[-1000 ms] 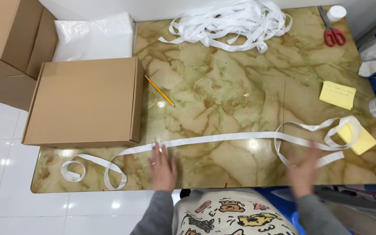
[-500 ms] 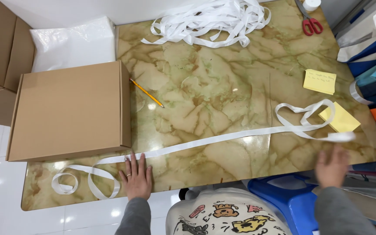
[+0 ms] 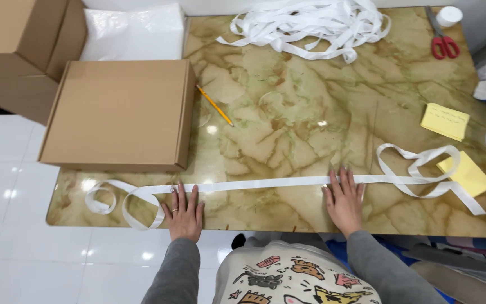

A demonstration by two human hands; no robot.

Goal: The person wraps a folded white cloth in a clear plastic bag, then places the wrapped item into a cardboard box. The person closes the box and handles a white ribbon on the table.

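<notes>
A long white ribbon (image 3: 265, 183) lies stretched flat along the near edge of the marble-patterned table (image 3: 310, 118). My left hand (image 3: 184, 213) lies flat, fingers spread, with its fingertips on the ribbon near the looped left end (image 3: 120, 198). My right hand (image 3: 345, 200) presses flat on the ribbon further right, fingertips on the strip. To the right of that hand the ribbon curls into loops (image 3: 423, 169) beside a yellow note pad (image 3: 467, 173).
A flat closed cardboard box (image 3: 119, 112) sits at the table's left, a yellow pencil (image 3: 215, 105) beside it. At the back lie a heap of white ribbon (image 3: 310, 25), red scissors (image 3: 440, 39) and a white tape roll (image 3: 448, 16). Another yellow pad (image 3: 444, 121) lies right.
My right hand slid back left along the ribbon, from near the right-hand loops to the table's middle. My left hand stayed on the ribbon near the box.
</notes>
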